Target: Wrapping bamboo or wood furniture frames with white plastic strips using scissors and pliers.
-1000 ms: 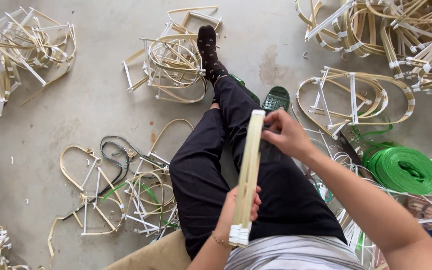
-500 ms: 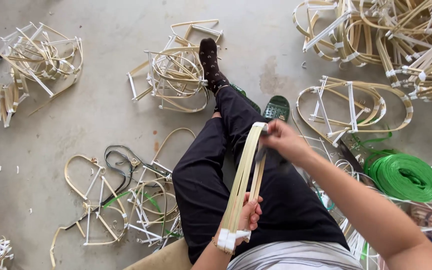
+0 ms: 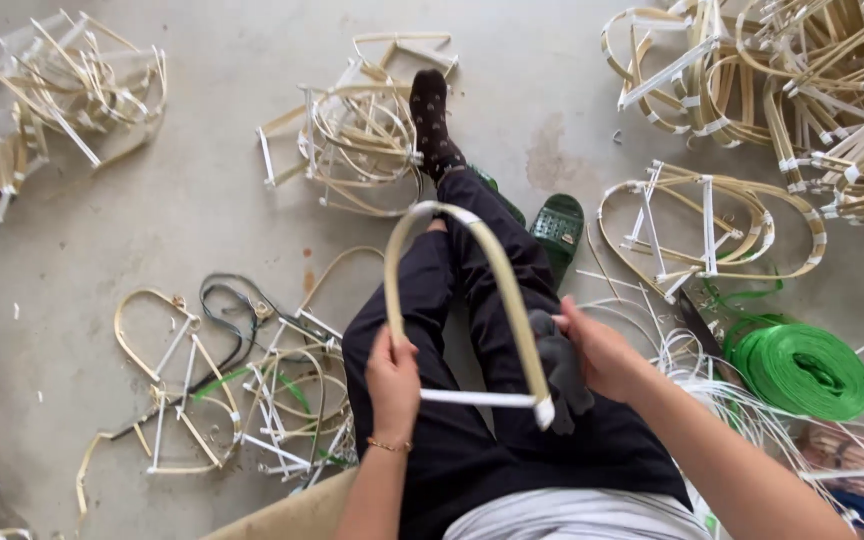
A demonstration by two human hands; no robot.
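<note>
While the bent cane strip (image 3: 472,270) is arched over the lap, one end's gripped by the left hand (image 3: 394,380), the other end clamped by the right hand (image 3: 602,350).

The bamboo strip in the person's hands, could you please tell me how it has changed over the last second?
The bamboo strip was straight and upright a second ago; now it is bent into an arch over the lap. The left hand holds one end, the right hand the other, which has come down and outward. A white strip now spans the two ends. The bent frames on the floor and the green roll lie as before.
</note>
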